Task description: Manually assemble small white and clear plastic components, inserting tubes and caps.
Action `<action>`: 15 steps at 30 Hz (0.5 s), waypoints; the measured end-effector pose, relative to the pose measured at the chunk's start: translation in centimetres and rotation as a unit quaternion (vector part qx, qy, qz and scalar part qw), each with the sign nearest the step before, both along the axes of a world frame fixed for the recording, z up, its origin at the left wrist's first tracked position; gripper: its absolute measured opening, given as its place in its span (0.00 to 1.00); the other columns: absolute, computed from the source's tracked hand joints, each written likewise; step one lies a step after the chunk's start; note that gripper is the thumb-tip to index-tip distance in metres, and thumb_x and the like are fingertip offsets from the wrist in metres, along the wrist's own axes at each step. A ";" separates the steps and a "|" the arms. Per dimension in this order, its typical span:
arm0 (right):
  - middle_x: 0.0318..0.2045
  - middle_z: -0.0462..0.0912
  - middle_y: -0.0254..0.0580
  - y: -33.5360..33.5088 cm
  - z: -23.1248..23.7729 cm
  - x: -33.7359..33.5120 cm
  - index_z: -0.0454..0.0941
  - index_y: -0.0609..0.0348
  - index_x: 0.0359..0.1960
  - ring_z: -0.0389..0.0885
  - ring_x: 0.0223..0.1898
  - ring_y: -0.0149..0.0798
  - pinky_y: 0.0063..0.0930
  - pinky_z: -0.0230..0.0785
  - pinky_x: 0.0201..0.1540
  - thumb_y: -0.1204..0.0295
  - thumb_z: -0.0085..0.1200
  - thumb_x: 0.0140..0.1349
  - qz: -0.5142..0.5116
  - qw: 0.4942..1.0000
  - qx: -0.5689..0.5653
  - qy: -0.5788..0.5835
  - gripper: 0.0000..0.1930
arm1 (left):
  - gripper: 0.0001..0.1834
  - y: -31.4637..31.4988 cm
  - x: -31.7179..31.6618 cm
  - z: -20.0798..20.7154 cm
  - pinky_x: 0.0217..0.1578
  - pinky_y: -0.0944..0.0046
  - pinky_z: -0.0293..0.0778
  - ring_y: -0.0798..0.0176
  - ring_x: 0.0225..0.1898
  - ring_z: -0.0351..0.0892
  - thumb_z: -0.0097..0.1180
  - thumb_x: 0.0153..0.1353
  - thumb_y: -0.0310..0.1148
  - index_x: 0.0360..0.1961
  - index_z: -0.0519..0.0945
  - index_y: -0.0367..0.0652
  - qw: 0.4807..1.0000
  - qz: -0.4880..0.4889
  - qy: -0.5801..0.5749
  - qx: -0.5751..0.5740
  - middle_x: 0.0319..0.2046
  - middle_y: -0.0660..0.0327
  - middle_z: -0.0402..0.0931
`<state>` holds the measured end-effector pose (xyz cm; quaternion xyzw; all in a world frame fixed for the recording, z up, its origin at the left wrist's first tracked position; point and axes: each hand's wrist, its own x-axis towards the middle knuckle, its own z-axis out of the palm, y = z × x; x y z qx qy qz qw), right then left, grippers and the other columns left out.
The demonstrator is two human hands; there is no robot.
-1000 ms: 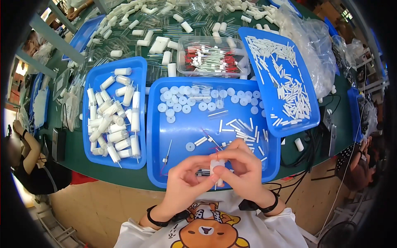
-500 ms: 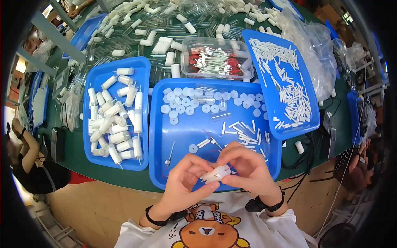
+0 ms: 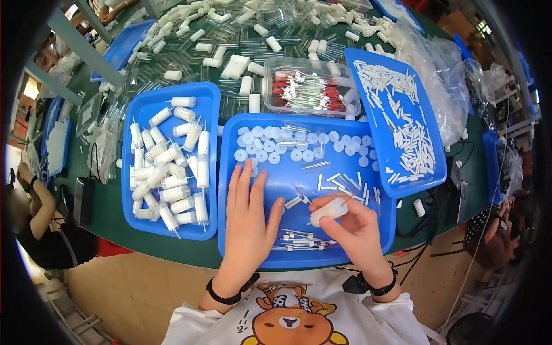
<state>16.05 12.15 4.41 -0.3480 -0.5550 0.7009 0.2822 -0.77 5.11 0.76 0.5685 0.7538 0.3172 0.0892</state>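
White plastic cylinder [image 3: 329, 211], probably light, stiff and slick, best gripped around its sides, sits pinched in the right hand [image 3: 357, 230] above the blue plastic tray [image 3: 287, 175], toward its front right corner; the left hand [image 3: 248, 218] spreads wide.

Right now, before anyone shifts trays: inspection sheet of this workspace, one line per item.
Surface: green table, largely covered by trays and loose parts.
Job's things: white cylinder in the right hand; centre tray bears white discs and short white tubes.
Clutter: loose foam-white pieces and clear tubes strewn beyond the trays; plastic bag at the right.
Hands: left hand holds nothing, fingers spread over the centre tray, contact unclear; right hand pinches the cylinder.
Cables: black cables bunched right of the centre tray.
Surroundings: one person at far left, another at far right.
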 end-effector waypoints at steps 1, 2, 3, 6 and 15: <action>0.43 0.77 0.40 -0.2 -0.2 -0.1 0.76 0.67 0.43 0.74 0.46 0.30 0.26 0.63 0.52 0.81 0.56 0.57 0.001 1.000 -0.002 0.009 0.12 | 0.25 0.2 0.1 -0.3 0.59 0.51 0.58 0.41 0.61 0.59 0.57 0.56 0.28 0.55 0.67 0.32 1.000 0.003 0.007 -0.017 0.62 0.45 0.57; 0.42 0.77 0.40 -0.2 -0.3 -0.2 0.76 0.67 0.43 0.74 0.46 0.30 0.26 0.63 0.52 0.80 0.56 0.57 0.003 1.000 -0.004 0.016 0.11 | 0.27 0.2 0.2 -0.5 0.58 0.50 0.59 0.40 0.60 0.59 0.57 0.56 0.28 0.57 0.66 0.33 1.000 -0.002 0.013 -0.021 0.61 0.44 0.58; 0.42 0.77 0.40 -0.2 -0.3 -0.2 0.76 0.67 0.43 0.74 0.46 0.30 0.26 0.63 0.52 0.81 0.56 0.58 0.003 1.000 -0.004 0.013 0.11 | 0.27 0.1 0.3 -0.5 0.58 0.50 0.59 0.40 0.59 0.60 0.57 0.56 0.27 0.56 0.66 0.32 1.000 0.007 -0.005 -0.017 0.58 0.45 0.59; 0.42 0.77 0.40 -0.1 -0.3 0.0 0.76 0.67 0.43 0.74 0.46 0.30 0.26 0.63 0.52 0.80 0.56 0.58 -0.003 1.000 -0.003 0.001 0.11 | 0.25 0.1 0.5 -0.5 0.56 0.51 0.60 0.42 0.56 0.62 0.58 0.55 0.27 0.54 0.68 0.32 0.999 0.026 -0.042 -0.010 0.52 0.46 0.63; 0.56 0.67 0.55 2.0 -1.0 -0.5 0.68 0.67 0.48 0.70 0.54 0.52 0.36 0.61 0.56 0.72 0.50 0.63 0.015 0.932 0.280 -0.228 0.14 | 0.16 -0.3 0.4 -0.5 0.50 0.56 0.63 0.49 0.48 0.64 0.58 0.53 0.26 0.44 0.75 0.38 0.998 0.008 -0.062 -0.001 0.44 0.52 0.67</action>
